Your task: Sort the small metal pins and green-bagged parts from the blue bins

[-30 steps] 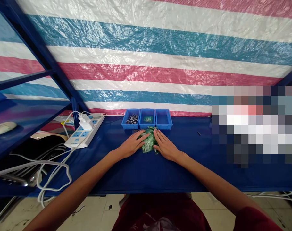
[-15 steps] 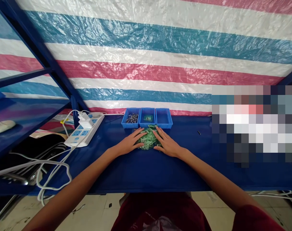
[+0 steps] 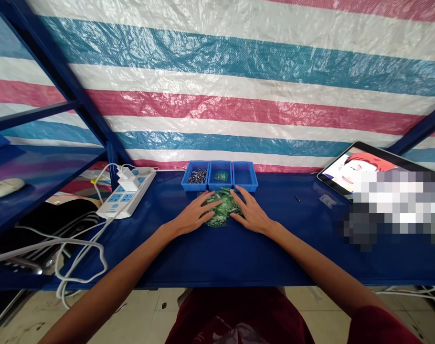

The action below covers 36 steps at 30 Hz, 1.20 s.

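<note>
A loose pile of green, see-through plastic packets (image 3: 220,208) lies on the blue table, in front of three blue bins. My left hand (image 3: 194,213) touches the left side of the pile, fingers spread. On the pile's right side rests my right hand (image 3: 252,213), also with its fingers apart. The left bin (image 3: 184,183) holds many small metal pieces, and the middle bin (image 3: 220,186) has a green packet in it. Nothing shows inside the right bin (image 3: 245,182).
A white power strip (image 3: 111,208) with plugs and cables is at the left. Rightward on the table (image 3: 224,263) are a small dark pin (image 3: 297,198), a clear little bag (image 3: 327,201) and a tablet (image 3: 349,174). A white mouse (image 3: 5,188) sits on the left shelf.
The green packets have shifted slightly and spread a little. My right hand's fingers have lifted and spread wider. The tablet and clear bag, blurred over before, now show.
</note>
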Each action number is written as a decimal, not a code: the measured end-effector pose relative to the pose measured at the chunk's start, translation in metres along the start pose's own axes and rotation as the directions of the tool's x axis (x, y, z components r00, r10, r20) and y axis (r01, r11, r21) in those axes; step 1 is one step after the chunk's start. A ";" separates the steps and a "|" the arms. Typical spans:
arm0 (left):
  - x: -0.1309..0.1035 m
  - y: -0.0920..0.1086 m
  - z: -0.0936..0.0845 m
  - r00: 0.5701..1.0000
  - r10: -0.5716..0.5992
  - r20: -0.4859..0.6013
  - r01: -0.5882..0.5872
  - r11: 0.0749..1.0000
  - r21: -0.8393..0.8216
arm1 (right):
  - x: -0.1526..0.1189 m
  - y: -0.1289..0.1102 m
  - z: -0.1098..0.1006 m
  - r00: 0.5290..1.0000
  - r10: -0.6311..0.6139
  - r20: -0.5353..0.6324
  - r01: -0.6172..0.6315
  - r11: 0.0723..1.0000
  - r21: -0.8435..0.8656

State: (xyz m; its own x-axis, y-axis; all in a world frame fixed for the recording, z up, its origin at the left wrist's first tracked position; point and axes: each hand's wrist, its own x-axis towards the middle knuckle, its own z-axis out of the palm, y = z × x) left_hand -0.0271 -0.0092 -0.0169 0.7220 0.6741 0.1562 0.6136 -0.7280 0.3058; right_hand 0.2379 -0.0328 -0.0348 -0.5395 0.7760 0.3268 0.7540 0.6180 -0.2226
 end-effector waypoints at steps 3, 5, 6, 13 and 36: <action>0.001 0.003 0.007 1.000 0.005 0.008 -0.006 0.999 0.050 | 0.002 0.000 0.003 0.998 -0.019 0.057 0.019 1.000 0.000; 0.001 0.002 0.009 1.000 0.015 0.023 -0.017 0.998 0.067 | 0.002 0.001 0.005 0.994 -0.011 0.104 0.012 1.000 -0.006; 0.001 0.000 0.009 0.999 0.022 0.035 -0.025 0.997 0.072 | 0.001 0.002 0.005 0.992 -0.008 0.126 0.010 1.000 -0.011; 0.002 -0.014 0.001 0.992 0.085 0.092 -0.091 0.994 0.063 | 0.000 0.006 0.003 0.979 -0.030 0.201 0.036 0.999 -0.025; -0.005 0.004 0.008 0.953 -0.119 -0.279 0.219 0.906 0.362 | -0.036 -0.002 0.022 0.951 0.309 -0.016 -0.309 0.949 -0.061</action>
State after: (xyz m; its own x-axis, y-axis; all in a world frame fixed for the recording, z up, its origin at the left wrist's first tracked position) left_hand -0.0256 -0.0165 -0.0238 0.5256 0.7639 0.3743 0.8300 -0.5570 -0.0287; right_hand 0.2472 -0.0591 -0.0662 -0.2742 0.9268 0.2564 0.9053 0.3388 -0.2563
